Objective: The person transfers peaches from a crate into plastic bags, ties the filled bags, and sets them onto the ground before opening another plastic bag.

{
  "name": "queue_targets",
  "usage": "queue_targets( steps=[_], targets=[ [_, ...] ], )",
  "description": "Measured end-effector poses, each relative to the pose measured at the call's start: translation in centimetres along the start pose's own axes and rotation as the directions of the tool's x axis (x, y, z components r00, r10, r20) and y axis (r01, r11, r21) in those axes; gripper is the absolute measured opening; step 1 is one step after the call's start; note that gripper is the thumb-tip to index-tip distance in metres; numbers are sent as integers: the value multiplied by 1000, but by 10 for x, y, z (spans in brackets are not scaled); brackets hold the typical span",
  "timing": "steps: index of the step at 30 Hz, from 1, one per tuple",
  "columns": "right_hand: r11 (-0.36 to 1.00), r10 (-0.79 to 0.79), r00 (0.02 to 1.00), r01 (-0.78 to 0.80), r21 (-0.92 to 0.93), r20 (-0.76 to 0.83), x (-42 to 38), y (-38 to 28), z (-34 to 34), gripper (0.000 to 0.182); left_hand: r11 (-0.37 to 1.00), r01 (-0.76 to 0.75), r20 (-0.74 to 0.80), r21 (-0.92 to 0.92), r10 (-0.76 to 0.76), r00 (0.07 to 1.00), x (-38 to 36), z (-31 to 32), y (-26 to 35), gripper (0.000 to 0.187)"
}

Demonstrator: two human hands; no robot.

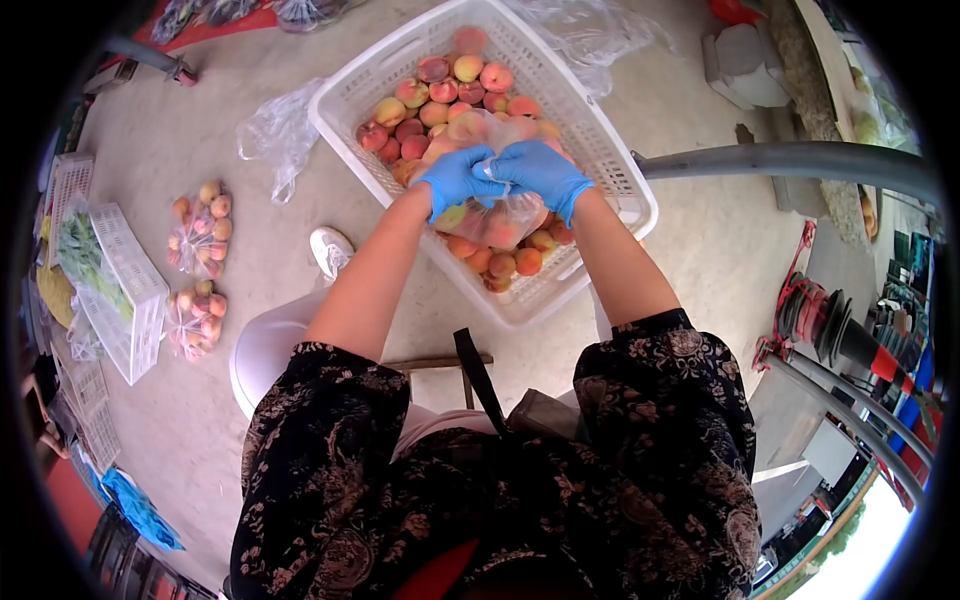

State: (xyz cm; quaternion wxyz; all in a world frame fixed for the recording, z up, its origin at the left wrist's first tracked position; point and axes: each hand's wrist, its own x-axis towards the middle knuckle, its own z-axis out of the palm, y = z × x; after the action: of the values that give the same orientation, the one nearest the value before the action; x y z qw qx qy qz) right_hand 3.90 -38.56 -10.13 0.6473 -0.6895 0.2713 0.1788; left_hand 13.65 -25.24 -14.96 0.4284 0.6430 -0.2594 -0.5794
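Note:
Both my hands wear blue gloves and meet over a white plastic crate (335, 95) of peaches (440, 90). Between them is a clear plastic bag (505, 225) with peaches in it, resting on the loose fruit. My left hand (462, 180) is closed on the gathered top of the bag. From the other side my right hand (540, 175) also grips the bag's neck, its fingers touching those of the left. The exact finger hold is partly hidden by the gloves and the plastic.
Two filled bags of peaches (200, 230) stand on the floor at left, near a white crate (130, 290) with leafy greens (90, 250). Loose clear plastic (280, 135) lies beside the peach crate. A grey metal pole (780, 160) reaches in from the right.

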Motion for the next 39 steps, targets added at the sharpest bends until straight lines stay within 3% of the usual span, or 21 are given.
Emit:
queue_targets(
  steps=[3, 4, 6, 9, 12, 15, 16, 17, 18, 21, 24, 27, 28, 30, 31, 33, 34, 35, 36, 37, 39],
  targets=[
    [995, -59, 964, 36, -91, -260, 11, 16, -14, 21, 977, -94, -134, -193, 69, 989, 15, -6, -28, 15],
    [994, 35, 965, -7, 107, -260, 20, 34, -28, 19, 918, -103, -232, -384, 12, 973, 15, -5, -34, 12],
    [871, 218, 952, -91, 483, -214, 36, 84, -57, 16, 690, -165, -367, -704, -155, 917, 14, 2, -46, 8],
    [771, 242, 955, -82, 631, -172, 36, 104, -53, 14, 345, -372, -474, -862, -287, 832, 27, 13, -64, 6],
    [667, 240, 929, 52, 744, -280, 31, 90, -39, 14, -111, -351, -323, -930, -213, 922, 39, 12, -68, 4],
    [576, 67, 984, 96, 812, -164, 15, 64, -38, 17, 451, -340, -370, -825, 23, 929, 39, -3, -69, 7],
    [606, 25, 983, 129, 785, -181, 15, 59, -41, 18, 807, -337, -488, -485, 70, 870, 33, -4, -61, 8],
    [633, -15, 981, 160, 757, -194, 17, 53, -42, 19, 973, -228, -564, -35, 168, 808, 23, -5, -54, 10],
    [656, -56, 977, 189, 730, -204, 20, 52, -42, 21, 908, -38, -579, 417, 298, 759, 16, -5, -49, 12],
    [741, 44, 981, 93, 665, -186, 31, 60, -48, 22, 991, -91, -639, 95, 131, 758, 13, -13, -42, 14],
    [570, 356, 912, -40, 821, -203, 32, 81, -50, 23, 868, -241, -701, -433, -157, 695, 15, 10, -60, 12],
    [361, 387, 922, -139, 922, -13, 31, 119, -56, 24, 564, -281, -543, -777, -374, 752, 11, 1, -83, 8],
    [385, 393, 916, -84, 919, -81, 31, 115, -56, 25, 501, -194, -433, -843, -419, 798, 8, -4, -82, 9],
    [422, 386, 897, 35, 906, -214, 27, 97, -51, 25, 644, -23, -296, -765, -320, 900, -4, -10, -74, 14],
    [605, 260, 920, 81, 792, -293, 21, 79, -46, 25, 713, 52, -215, -699, -279, 936, -12, -13, -63, 17],
    [866, -31, 931, 207, 456, -363, 3, 44, -33, 25, 801, -41, -219, -597, -115, 969, -24, -5, -22, 24],
    [896, -157, 928, 277, 346, -337, -2, 33, -16, 25, 833, -91, -216, -545, -35, 976, -29, 5, -4, 27],
    [940, -302, 888, 337, 43, -347, -12, 25, 0, 23, 814, -133, -262, -566, -24, 965, -34, 18, 9, 29],
    [886, -453, 835, 381, -265, -313, -22, 16, 16, 21, 795, -184, -313, -578, -7, 950, -37, 31, 23, 31],
    [738, -588, 774, 395, -547, -235, -31, 10, 27, 20, 774, -238, -365, -586, 10, 931, -37, 38, 33, 34],
    [635, -600, 786, 355, -686, -149, -46, 15, 42, 17, 759, -280, -403, -588, 25, 915, -27, 51, 20, 30]
  ],
)
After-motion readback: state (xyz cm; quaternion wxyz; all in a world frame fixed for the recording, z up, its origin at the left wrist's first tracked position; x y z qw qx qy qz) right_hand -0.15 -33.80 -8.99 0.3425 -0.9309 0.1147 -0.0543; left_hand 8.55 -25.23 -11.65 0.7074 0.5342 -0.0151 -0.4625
